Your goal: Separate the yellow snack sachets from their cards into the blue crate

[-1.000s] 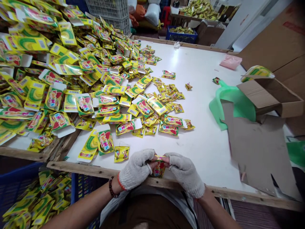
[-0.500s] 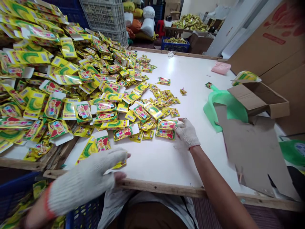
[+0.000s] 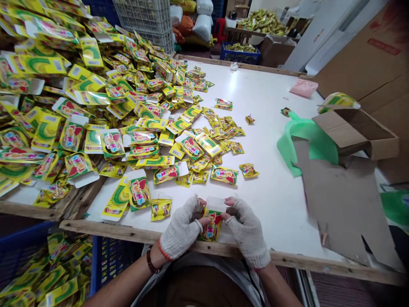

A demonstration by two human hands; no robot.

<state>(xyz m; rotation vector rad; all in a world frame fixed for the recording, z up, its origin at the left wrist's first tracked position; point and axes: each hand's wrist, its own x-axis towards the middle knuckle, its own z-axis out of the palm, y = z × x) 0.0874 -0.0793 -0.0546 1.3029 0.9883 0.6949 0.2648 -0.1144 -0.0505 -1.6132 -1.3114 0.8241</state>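
A small green and yellow box [image 3: 211, 225] with a raised white flap is held upright near the table's front edge. My left hand [image 3: 187, 224], in a white fingerless glove, grips its left side with thumb and fingers. From the right, my right hand [image 3: 246, 228], gloved the same way, pinches it near the flap. To the left of my hands lies a yellow packet [image 3: 161, 209], beside an open-flapped box [image 3: 139, 190]. Another box [image 3: 224, 175] and a small packet [image 3: 248, 170] lie just beyond my hands.
A large heap of boxes and packets [image 3: 92, 96] covers the left. Flattened cardboard [image 3: 343, 204], green plastic [image 3: 287, 149] and an open carton [image 3: 373, 128] sit at the right. A blue crate [image 3: 96, 264] stands below the table's left front edge.
My hands have come together at the front edge, now both on one box. The right hand has drawn back from the pile; the left has moved right, away from the yellow packet.
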